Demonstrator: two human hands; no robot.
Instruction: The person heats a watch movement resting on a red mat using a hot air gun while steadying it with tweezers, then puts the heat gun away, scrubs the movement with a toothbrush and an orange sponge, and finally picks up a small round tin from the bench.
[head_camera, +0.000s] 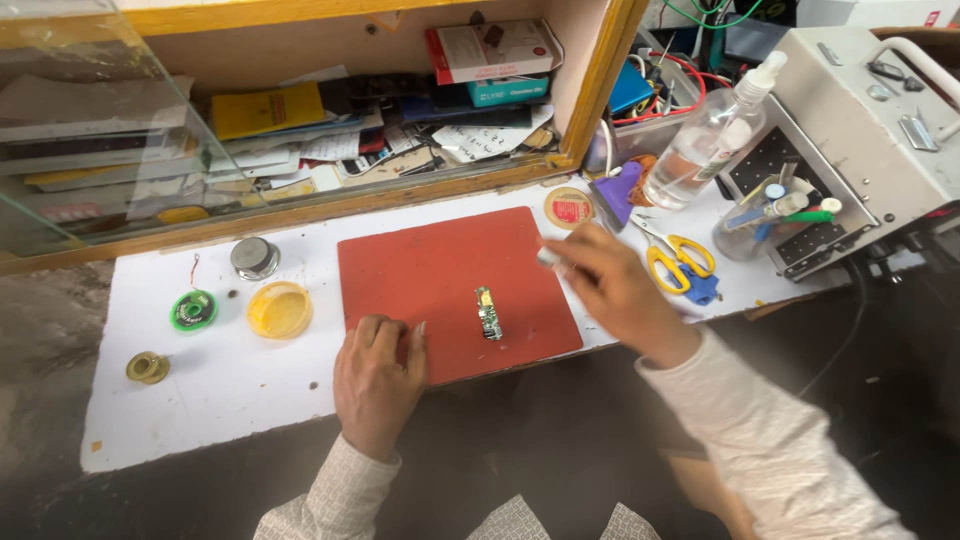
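Note:
A small green circuit board (488, 312) lies on a red mat (440, 270) in the middle of a white bench top. My left hand (377, 380) rests flat on the mat's near edge, fingers together, holding nothing, a little left of the board. My right hand (610, 285) hovers at the mat's right edge with its fingers pinched on a small pale object (548, 258) that is too blurred to identify.
Left of the mat sit a yellow round tub (279, 309), a metal tin (254, 257), a green wire spool (193, 310) and a brass spool (147, 367). Yellow-handled scissors (680, 260), a clear pump bottle (712, 132) and a grey machine (860, 130) stand to the right. A cluttered wooden shelf (350, 110) runs behind.

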